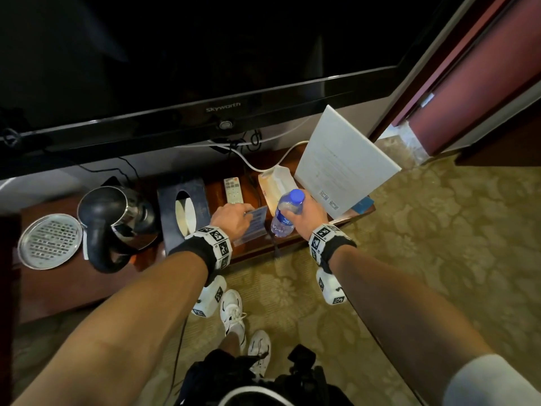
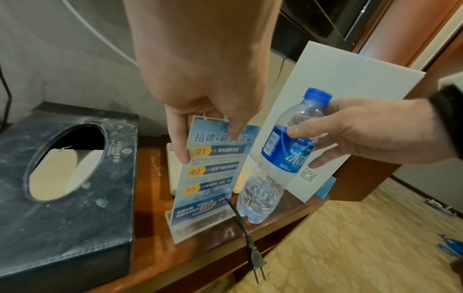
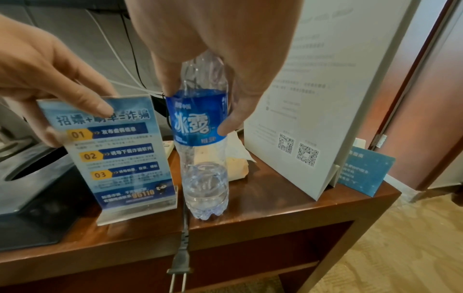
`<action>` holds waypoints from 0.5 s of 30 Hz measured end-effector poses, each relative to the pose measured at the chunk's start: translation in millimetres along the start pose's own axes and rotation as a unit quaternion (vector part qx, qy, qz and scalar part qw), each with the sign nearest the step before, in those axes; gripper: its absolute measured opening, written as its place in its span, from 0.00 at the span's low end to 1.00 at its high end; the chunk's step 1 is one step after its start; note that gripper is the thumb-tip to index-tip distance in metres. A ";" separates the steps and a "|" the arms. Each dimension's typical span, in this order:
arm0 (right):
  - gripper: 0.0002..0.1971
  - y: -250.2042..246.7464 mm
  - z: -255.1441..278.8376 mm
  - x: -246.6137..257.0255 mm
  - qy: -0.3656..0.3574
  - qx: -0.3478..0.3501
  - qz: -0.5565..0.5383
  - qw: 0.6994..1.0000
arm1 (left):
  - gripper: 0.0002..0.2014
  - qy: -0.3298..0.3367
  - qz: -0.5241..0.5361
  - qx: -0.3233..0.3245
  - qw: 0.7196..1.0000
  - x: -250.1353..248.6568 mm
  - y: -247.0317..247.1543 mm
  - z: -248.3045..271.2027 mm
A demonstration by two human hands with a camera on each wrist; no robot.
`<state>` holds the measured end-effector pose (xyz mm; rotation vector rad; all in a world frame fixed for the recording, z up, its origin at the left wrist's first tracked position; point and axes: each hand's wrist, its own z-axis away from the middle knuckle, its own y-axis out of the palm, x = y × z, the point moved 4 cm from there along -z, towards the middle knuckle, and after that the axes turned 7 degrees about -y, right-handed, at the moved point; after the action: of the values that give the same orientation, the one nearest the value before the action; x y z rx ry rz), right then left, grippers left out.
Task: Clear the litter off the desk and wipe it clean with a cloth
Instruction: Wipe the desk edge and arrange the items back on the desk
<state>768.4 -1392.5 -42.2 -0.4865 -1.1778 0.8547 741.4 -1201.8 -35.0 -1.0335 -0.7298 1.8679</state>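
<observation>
My right hand [image 1: 295, 212] grips a clear water bottle [image 1: 281, 225] with a blue cap and blue label, around its upper half. The bottle [image 3: 205, 182] holds a little water, and its base is at the wooden desk [image 3: 288, 198], near the front edge. My left hand [image 1: 246, 213] pinches the top of a clear acrylic sign stand [image 2: 213, 178] holding a blue leaflet. That stand is upright on the desk just left of the bottle. Behind the bottle lies an orange tissue pack [image 3: 235, 158] with crumpled white paper.
A dark tissue box [image 1: 183, 212], a kettle [image 1: 117, 221] and a round metal tray [image 1: 49, 241] fill the desk's left. A remote [image 1: 232, 190] lies behind the stand. A tall white board [image 1: 342, 165] and a blue card [image 3: 363, 172] stand at right. A power plug [image 3: 179, 263] hangs over the front edge.
</observation>
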 end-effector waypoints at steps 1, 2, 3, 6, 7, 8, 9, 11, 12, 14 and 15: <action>0.27 -3.3 -0.5 1.4 0.000 0.000 0.010 1.000 | 0.17 0.003 0.001 -0.003 1.000 -1.7 -3.1 0.9; 0.27 -7.9 0.5 3.1 0.001 0.000 0.019 1.000 | 0.16 0.009 0.002 -0.006 1.000 -3.7 -6.1 2.3; 0.27 -12.3 1.3 3.8 0.000 -0.003 0.024 1.000 | 0.16 0.015 0.003 -0.008 1.000 -5.9 -9.8 4.4; 0.28 -26.6 8.2 7.5 -0.020 -0.019 0.031 0.999 | 0.16 0.034 -0.003 -0.025 0.999 -11.8 -23.9 14.2; 0.29 -31.6 10.3 9.6 -0.030 -0.023 0.036 0.999 | 0.16 0.038 -0.002 -0.035 0.999 -13.3 -29.9 19.1; 0.29 -37.4 13.2 13.5 -0.040 -0.025 0.042 0.998 | 0.16 0.039 -0.003 -0.045 0.998 -14.2 -35.8 24.1; 0.28 -43.0 15.6 17.5 -0.051 -0.029 0.046 0.997 | 0.16 0.040 -0.004 -0.055 0.998 -14.7 -41.6 29.4; 0.27 -54.2 22.2 26.2 -0.070 -0.037 0.054 0.995 | 0.16 0.039 -0.004 -0.070 0.997 -14.1 -52.0 41.4; 0.26 -59.5 26.2 31.5 -0.083 -0.040 0.059 0.994 | 0.16 0.038 -0.003 -0.075 0.996 -13.0 -56.6 47.5; 0.25 -66.7 33.9 42.3 -0.109 -0.044 0.071 0.991 | 0.16 0.039 -0.005 -0.086 0.995 -9.5 -65.5 60.7; 0.25 -69.0 37.6 48.0 -0.120 -0.044 0.077 0.989 | 0.15 0.039 -0.007 -0.092 0.995 -6.8 -69.7 68.0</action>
<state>761.8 -1399.8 49.3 -0.5635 -1.4171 1.0187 712.0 -1181.3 55.9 -1.2077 -0.8721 1.7629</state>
